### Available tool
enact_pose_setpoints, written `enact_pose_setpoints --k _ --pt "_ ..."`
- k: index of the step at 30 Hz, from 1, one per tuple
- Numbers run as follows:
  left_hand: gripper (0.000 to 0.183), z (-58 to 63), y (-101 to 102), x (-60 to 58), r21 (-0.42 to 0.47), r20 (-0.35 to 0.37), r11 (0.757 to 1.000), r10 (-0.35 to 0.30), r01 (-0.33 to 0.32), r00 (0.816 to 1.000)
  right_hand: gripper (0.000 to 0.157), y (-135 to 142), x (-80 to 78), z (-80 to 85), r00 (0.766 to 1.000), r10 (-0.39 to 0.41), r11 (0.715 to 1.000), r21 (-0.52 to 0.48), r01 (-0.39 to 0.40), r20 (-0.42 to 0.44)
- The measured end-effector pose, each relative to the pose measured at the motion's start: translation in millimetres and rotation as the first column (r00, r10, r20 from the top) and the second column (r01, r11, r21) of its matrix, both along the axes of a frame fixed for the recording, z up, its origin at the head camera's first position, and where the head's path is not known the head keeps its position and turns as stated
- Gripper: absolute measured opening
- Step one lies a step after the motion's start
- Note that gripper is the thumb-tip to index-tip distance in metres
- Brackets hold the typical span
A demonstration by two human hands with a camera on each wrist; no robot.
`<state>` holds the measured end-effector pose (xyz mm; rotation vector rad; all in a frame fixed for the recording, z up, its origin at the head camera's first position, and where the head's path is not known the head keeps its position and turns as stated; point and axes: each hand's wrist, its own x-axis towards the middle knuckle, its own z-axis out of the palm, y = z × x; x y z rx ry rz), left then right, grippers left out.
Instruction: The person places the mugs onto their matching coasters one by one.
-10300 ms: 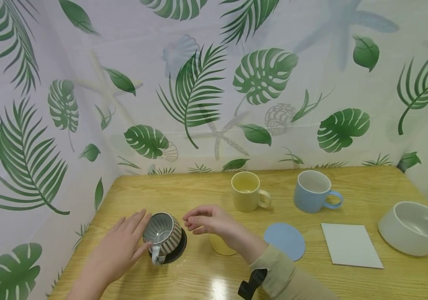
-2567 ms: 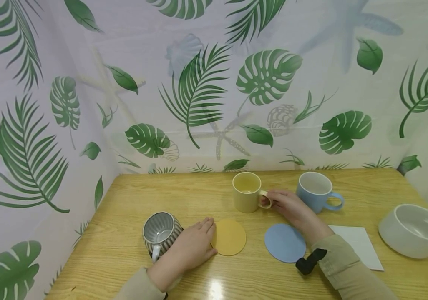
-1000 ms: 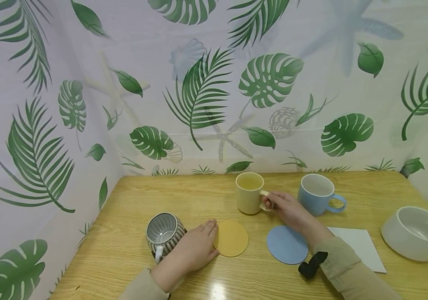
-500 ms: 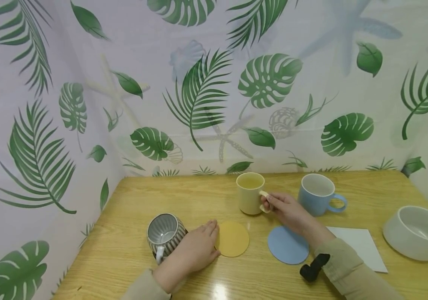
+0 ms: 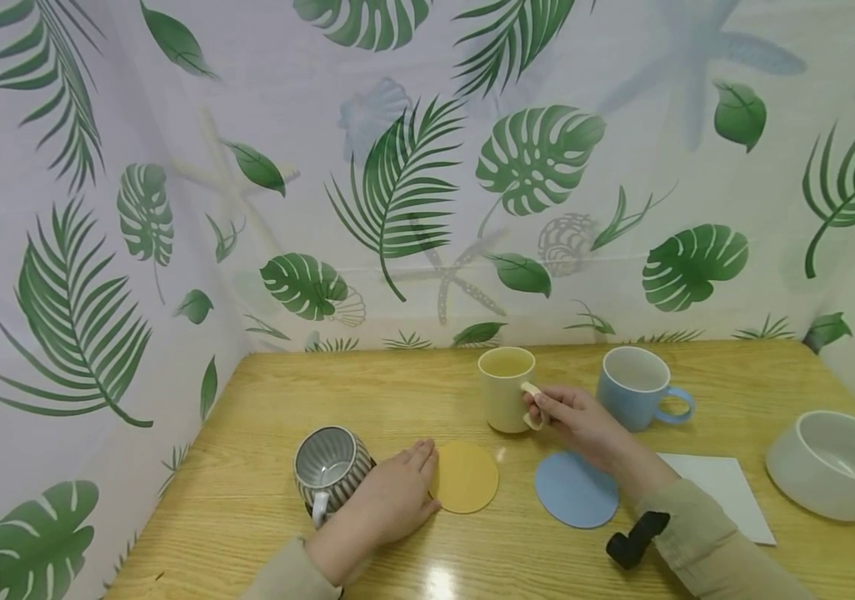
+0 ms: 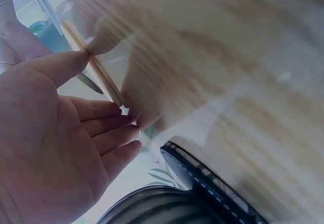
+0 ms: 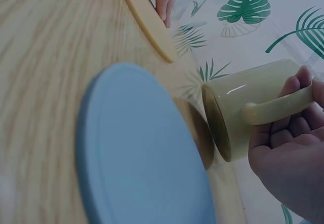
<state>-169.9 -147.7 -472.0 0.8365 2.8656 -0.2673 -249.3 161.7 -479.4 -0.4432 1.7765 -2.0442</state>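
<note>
My right hand (image 5: pixel 585 425) grips the handle of a pale yellow mug (image 5: pixel 501 400) at the back middle of the table. In the right wrist view the underside of the yellow mug (image 7: pixel 253 100) shows, its base close over the wood with a shadow beside it. Fingers fairly straight, my left hand (image 5: pixel 393 493) rests with its thumb and fingertips at the left edge of a round yellow coaster (image 5: pixel 467 477). Left of that wrist stands a grey striped mug (image 5: pixel 332 467) on a dark coaster (image 6: pixel 202 178), partly hidden by the hand.
A light blue mug (image 5: pixel 622 398) stands behind my right forearm. In front lie a round blue coaster (image 5: pixel 574 493) and a white square coaster (image 5: pixel 731 493), partly covered by the sleeve. A wide white mug (image 5: pixel 817 475) is far right. Leaf-patterned cloth (image 5: pixel 412 275) walls the wooden table.
Earlier, my left hand was at the striped mug; now it touches the yellow coaster. My right hand took the yellow mug's handle, and the mug has lately shifted slightly right and nearer.
</note>
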Motion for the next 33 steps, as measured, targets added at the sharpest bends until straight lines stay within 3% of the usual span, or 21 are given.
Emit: enact_pose_setpoints --k 23,33 --pt "0.071 -2.1 -1 0.2 0.003 0.004 1.000 0.000 0.000 1.000 0.022 -6 15.3 20.0 0.993 0.027 0.997 0.077 -0.019 -0.112" --pt "0.072 -1.9 0 -0.1 0.009 0.012 1.000 0.009 -0.009 1.000 0.020 -11 23.1 31.2 0.984 0.086 0.989 0.129 -0.066 -0.158"
